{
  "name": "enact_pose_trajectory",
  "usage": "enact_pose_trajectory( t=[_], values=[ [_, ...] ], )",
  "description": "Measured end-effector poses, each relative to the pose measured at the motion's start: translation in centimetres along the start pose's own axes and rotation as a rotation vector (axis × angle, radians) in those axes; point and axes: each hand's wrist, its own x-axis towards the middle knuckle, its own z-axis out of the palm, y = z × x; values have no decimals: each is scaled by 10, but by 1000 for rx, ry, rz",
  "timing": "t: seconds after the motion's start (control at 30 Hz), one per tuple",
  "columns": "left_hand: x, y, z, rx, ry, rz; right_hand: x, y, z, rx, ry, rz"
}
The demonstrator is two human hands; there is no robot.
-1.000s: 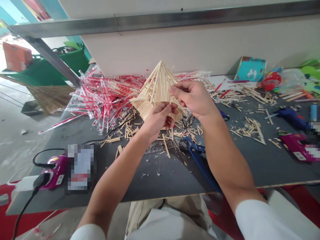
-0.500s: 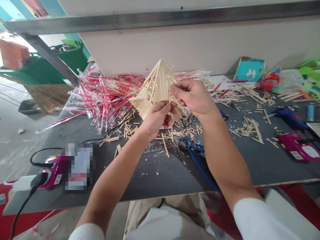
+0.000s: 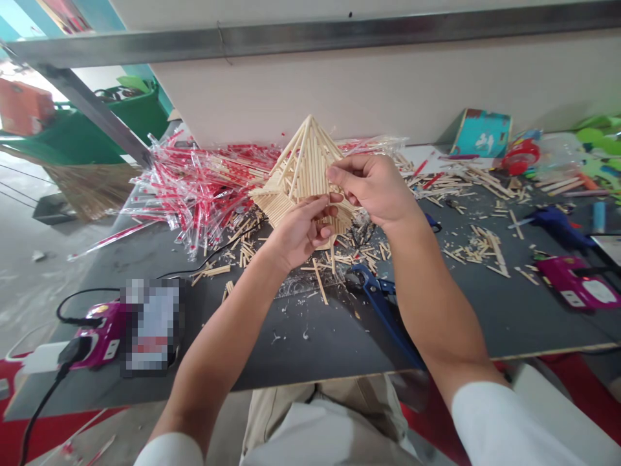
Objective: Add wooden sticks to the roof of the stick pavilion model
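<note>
A pointed model roof made of pale thin wooden sticks (image 3: 308,171) stands at the middle of the table, its tip upward and flared slatted eaves below. In front of it, my left hand (image 3: 303,230) is closed, thumb and fingertips pinching a thin wooden stick (image 3: 332,254) whose lower end shows below the fingers. My right hand (image 3: 376,188) is closed in a pinch at the roof's right side, at what looks like the upper end of that stick. The fingers hide most of the stick and where it meets the roof.
Red-and-clear plastic-wrapped sticks (image 3: 194,188) heap at left. A blue-handled cutter (image 3: 383,304) lies near my right forearm. Cut stick pieces (image 3: 478,249) are scattered about. A blue glue gun (image 3: 557,223), purple power strips (image 3: 577,281) and a blurred phone (image 3: 152,327) rest on the dark table (image 3: 228,362).
My left hand has shifted very slightly left and its fingers have moved a little. The right hand keeps its pinch at the roof, and the model stays in place.
</note>
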Motion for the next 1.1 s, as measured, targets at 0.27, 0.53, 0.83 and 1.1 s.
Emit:
enact_pose_trajectory(
  t=[0.27,0.53,0.83,1.1],
  values=[
    [0,2,4,-99,-18,-43,0,0,0,50,-5,-18],
    [2,1,2,-147,-46,-40,1,2,-1,-26,-12,-7],
    [2,0,2,-151,-64,-42,0,2,0,8,1,-22],
    [1,1,4,-163,-64,-39,0,1,1,33,-6,-14]
  ],
)
